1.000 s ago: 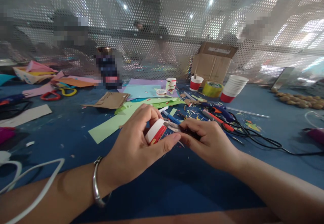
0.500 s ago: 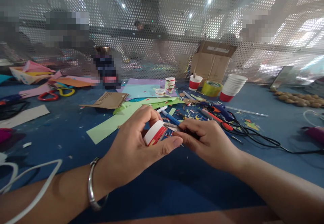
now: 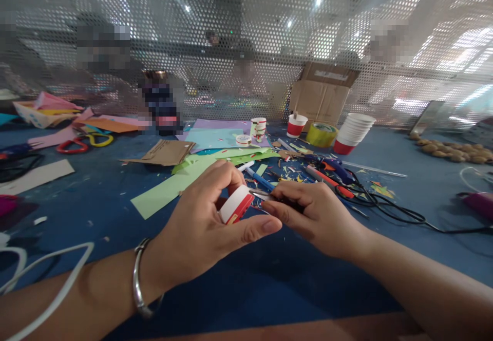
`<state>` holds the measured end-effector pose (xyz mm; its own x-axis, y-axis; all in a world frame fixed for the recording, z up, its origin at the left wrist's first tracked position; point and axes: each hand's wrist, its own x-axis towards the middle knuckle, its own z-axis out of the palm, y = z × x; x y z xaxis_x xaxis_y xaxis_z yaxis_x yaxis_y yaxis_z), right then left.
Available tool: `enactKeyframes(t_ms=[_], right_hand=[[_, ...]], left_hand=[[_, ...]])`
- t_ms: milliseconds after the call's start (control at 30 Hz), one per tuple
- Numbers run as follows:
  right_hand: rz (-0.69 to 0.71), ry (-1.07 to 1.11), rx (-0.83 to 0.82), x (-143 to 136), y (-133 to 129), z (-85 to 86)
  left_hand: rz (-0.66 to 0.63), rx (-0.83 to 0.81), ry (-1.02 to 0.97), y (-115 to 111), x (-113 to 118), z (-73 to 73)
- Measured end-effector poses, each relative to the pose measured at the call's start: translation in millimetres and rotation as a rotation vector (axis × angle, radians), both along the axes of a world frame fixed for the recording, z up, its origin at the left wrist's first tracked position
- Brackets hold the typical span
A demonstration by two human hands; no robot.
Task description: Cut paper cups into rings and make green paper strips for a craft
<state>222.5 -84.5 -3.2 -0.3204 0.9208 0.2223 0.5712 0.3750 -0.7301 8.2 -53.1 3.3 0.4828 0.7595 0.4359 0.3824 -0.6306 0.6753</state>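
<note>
My left hand (image 3: 208, 218) is closed around a piece of a paper cup (image 3: 235, 205), white above and red below, above the front of the blue table. Its thumb stretches out to the right under the piece. Small scissors (image 3: 262, 194) with dark handles are gripped in my right hand (image 3: 319, 212); fingers hide most of the handles. The metal blades reach left and meet the right edge of the cup piece. Behind my hands lie a blue pen (image 3: 260, 179) and scattered paper scraps.
Green paper (image 3: 156, 194), folded cardboard (image 3: 167, 152) and a decorated cup (image 3: 258, 129) lie beyond my hands. To the right are a red-and-white cup (image 3: 297, 126), yellow tape (image 3: 322, 134), stacked cups (image 3: 353, 133) and a black cable (image 3: 400, 218). Red-handled scissors (image 3: 72, 146) rest left.
The cup piece has tilted slightly in my left hand, and its thumb has shifted a little right. The blades have moved slightly at the piece's edge.
</note>
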Motion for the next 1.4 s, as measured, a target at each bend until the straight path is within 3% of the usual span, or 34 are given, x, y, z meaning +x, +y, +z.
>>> enactKeyframes(t_ms=[333,400,500,567,700,1400], right_hand=[[0.019,0.043,-0.006,0.0,0.1,2.2],[0.013,0.048,-0.031,-0.6,1.2,1.8],[0.007,0.028,-0.051,-1.1,3.6,0.4],[0.013,0.012,-0.067,-0.6,5.2,-0.8],[0.015,0.009,-0.095,1.2,6.4,-1.8],[-0.044,-0.019,-0.05,0.1,6.8,-1.9]], left_hand=[[-0.018,0.184,0.057,-1.4,-1.6,1.0],[-0.002,0.132,0.047,-0.6,-1.1,0.1],[0.002,-0.07,-0.002,3.3,-0.9,-1.1],[-0.03,-0.214,-0.028,6.9,-1.4,-1.0],[-0.088,-0.339,-0.051,13.0,-2.9,0.6],[-0.161,-0.375,-0.113,17.8,-6.0,3.0]])
